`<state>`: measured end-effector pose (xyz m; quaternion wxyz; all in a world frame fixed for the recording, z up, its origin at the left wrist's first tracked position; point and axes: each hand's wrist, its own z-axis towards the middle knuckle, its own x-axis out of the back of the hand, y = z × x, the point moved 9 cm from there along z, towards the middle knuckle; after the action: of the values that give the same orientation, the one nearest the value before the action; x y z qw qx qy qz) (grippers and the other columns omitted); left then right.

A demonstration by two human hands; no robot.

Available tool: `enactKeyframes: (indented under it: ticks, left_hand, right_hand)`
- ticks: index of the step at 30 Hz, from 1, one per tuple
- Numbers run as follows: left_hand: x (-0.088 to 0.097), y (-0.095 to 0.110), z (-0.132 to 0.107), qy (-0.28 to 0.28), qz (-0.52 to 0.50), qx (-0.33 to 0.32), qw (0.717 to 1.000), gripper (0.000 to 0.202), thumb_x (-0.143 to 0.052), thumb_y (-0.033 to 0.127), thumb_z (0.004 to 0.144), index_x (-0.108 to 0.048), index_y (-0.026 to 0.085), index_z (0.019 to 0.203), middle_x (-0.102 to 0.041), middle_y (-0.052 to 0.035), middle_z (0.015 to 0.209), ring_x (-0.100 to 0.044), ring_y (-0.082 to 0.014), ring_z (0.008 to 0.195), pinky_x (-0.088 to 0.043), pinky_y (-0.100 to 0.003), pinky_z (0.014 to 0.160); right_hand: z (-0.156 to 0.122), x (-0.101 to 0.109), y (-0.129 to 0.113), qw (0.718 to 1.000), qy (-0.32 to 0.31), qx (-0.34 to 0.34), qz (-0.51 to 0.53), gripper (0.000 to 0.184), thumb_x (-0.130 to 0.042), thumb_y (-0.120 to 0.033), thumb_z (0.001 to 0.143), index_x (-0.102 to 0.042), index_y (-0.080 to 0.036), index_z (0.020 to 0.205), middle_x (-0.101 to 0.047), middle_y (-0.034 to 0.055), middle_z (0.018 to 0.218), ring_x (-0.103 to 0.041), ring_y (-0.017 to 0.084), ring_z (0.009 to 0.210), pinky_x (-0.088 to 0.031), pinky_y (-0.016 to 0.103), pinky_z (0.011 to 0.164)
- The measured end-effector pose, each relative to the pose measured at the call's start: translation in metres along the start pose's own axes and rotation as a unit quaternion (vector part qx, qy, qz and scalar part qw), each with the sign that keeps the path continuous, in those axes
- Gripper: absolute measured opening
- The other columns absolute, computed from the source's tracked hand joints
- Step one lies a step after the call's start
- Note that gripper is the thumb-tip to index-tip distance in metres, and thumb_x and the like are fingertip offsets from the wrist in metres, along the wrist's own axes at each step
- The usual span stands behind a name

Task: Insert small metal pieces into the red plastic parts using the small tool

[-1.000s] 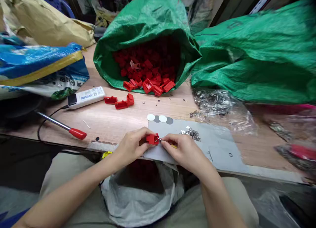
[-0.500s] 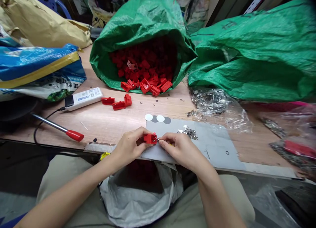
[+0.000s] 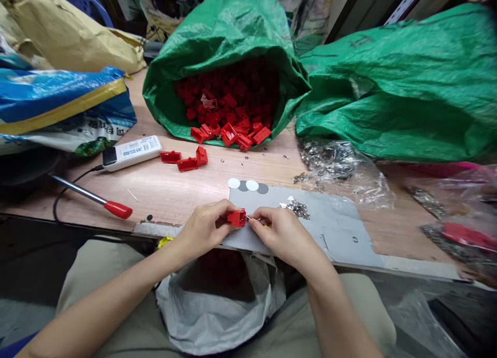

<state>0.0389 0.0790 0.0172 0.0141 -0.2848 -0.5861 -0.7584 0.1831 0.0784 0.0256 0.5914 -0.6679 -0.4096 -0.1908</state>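
Note:
My left hand [image 3: 205, 226] pinches a small red plastic housing [image 3: 236, 218] between thumb and fingers, with its open side facing right. Closed around a thin metal-tipped tool [image 3: 248, 218] is my right hand [image 3: 281, 228]; a bit of yellow shows under the fingers, and the rest of the tool is hidden. The tip points into or against the housing's open side; which one I cannot tell. Both hands are over the front edge of a grey sheet [image 3: 330, 228]. Just beyond my right hand lies a pile of small shiny metal parts [image 3: 297, 208].
A green sack [image 3: 225, 32] full of red housings lies open at the back. Loose red housings [image 3: 188, 164], a white device [image 3: 132, 152] and a red-handled lever [image 3: 118, 209] are to the left. Below the table edge, a pale sack [image 3: 217, 332] gapes open. Clear bags [image 3: 349, 166] hold metal parts.
The view has shifted very slightly. Both hands keep almost the same position, with the red housing and the tool still held together.

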Motion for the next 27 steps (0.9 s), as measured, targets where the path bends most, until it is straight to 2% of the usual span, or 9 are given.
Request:
enactKeyframes:
  ticks: [5,17,27]
  left_hand:
    - [0.001,0.007,-0.001,-0.001,0.027,-0.025,0.999,0.021,-0.059,0.004,0.084,-0.067,0.018,0.097,-0.072,0.0,0.089,-0.066,-0.0121,0.079,-0.046,-0.021,0.069]
    - [-0.001,-0.006,-0.001,0.002,-0.043,0.023,0.999,0.012,-0.065,0.014,0.087,-0.066,0.019,0.098,-0.073,0.0017,0.088,-0.069,-0.0125,0.079,-0.051,-0.021,0.072]
    - [0.0,0.004,0.0,0.003,0.008,-0.017,1.0,0.016,-0.06,0.011,0.087,-0.067,0.019,0.099,-0.073,-0.0015,0.091,-0.068,-0.0146,0.081,-0.05,-0.024,0.072]
  right_hand:
    - [0.001,0.0,-0.002,1.0,-0.01,-0.004,-0.01,0.021,-0.056,-0.023,0.089,-0.074,-0.019,0.079,-0.072,0.0018,0.071,-0.059,0.017,0.063,-0.036,0.028,0.063]
    - [0.001,-0.002,0.005,0.998,-0.018,0.004,0.064,0.026,-0.054,-0.03,0.091,-0.076,-0.018,0.086,-0.069,0.0022,0.066,-0.059,0.018,0.063,-0.038,0.027,0.06]
    - [0.003,0.002,-0.001,1.0,-0.012,-0.018,-0.01,0.021,-0.056,-0.024,0.09,-0.075,-0.019,0.083,-0.074,0.0042,0.075,-0.061,0.018,0.064,-0.038,0.028,0.062]
